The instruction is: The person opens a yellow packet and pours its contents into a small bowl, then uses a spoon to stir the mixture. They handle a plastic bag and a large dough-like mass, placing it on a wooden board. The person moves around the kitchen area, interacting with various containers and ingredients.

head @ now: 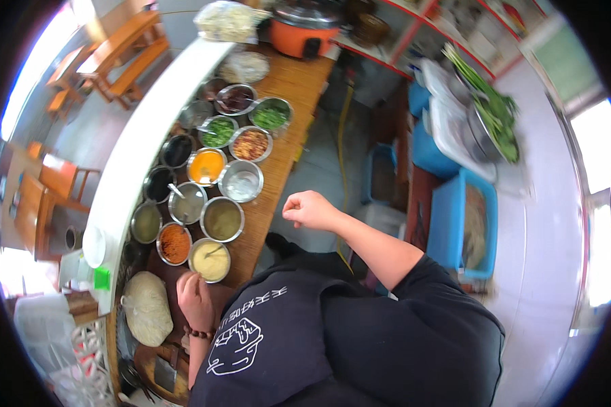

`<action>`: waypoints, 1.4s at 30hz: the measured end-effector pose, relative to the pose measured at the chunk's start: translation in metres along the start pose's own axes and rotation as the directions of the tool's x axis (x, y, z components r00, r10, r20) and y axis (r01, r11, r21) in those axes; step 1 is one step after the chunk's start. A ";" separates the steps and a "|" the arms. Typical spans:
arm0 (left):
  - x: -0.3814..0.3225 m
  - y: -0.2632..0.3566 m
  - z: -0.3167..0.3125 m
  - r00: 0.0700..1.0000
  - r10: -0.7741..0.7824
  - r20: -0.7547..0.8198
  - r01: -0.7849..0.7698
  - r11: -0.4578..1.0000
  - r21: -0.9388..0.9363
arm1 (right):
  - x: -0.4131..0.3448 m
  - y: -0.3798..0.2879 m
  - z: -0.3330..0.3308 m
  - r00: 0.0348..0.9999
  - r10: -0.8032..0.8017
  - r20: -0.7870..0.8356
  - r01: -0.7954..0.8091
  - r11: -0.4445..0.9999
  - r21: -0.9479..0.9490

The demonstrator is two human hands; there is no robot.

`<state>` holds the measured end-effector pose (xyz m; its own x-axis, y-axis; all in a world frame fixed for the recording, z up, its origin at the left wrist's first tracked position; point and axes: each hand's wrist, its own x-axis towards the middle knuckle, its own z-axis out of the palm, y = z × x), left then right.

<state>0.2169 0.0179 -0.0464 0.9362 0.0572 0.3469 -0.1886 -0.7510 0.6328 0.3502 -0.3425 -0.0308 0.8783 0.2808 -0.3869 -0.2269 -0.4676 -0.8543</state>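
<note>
My left hand, with a beaded bracelet at the wrist, is at the near end of the wooden counter, beside a steel bowl of pale yellow powder. Its fingers are bent together; whether they hold anything is unclear. Over the gap right of the counter, my right hand hangs in the air with curled fingers and nothing visible in it. Steel bowls stand in rows, among them orange-red seasoning, yellow liquid, chopped greens and a chunky reddish-brown ingredient. A bag of pale food lies left of my left hand.
A white ledge borders the counter's left side. An orange cooker stands at the far end. Right of me are a blue tub and leafy green stalks across a metal bowl. A yellow hose runs along the floor.
</note>
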 end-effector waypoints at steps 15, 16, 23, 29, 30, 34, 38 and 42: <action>0.045 0.157 0.121 0.760 0.086 0.644 0.109 0.961 -0.256 | -0.202 0.173 0.048 0.963 0.079 -0.256 -0.117 0.983 -0.140; 0.044 0.156 0.134 0.767 0.193 0.612 -0.012 0.958 -0.288 | -0.210 0.178 0.048 0.964 0.054 -0.261 -0.104 0.978 -0.180; 0.048 0.191 0.177 0.589 0.236 0.773 -0.088 0.969 -0.230 | -0.255 0.191 0.028 0.858 0.243 -0.453 -0.267 0.964 0.010; 0.057 0.205 0.201 0.511 0.379 0.771 -0.084 0.915 -0.394 | -0.286 0.195 0.057 0.701 0.328 -0.634 -0.385 0.921 0.051; 0.060 0.213 0.205 0.477 0.504 0.720 -0.195 0.860 -0.472 | -0.290 0.203 0.072 0.682 0.320 -0.658 -0.398 0.917 0.034; 0.060 0.222 0.214 0.392 0.631 0.670 -0.224 0.772 -0.595 | -0.307 0.199 0.117 0.637 0.395 -0.662 -0.441 0.891 0.107; 0.054 0.194 0.233 0.346 0.755 0.556 -0.352 0.654 -0.670 | -0.319 0.192 0.144 0.579 0.402 -0.710 -0.464 0.878 0.119; 0.047 0.193 0.220 0.302 0.568 0.765 -0.074 0.814 -0.576 | -0.338 0.186 0.138 0.440 0.516 -0.735 -0.589 0.784 0.198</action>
<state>0.2899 -0.2693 -0.0601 0.4030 -0.9129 -0.0653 -0.3932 -0.2371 0.8883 -0.0467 -0.4089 -0.1064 0.5788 -0.7337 -0.3560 -0.7781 -0.3661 -0.5105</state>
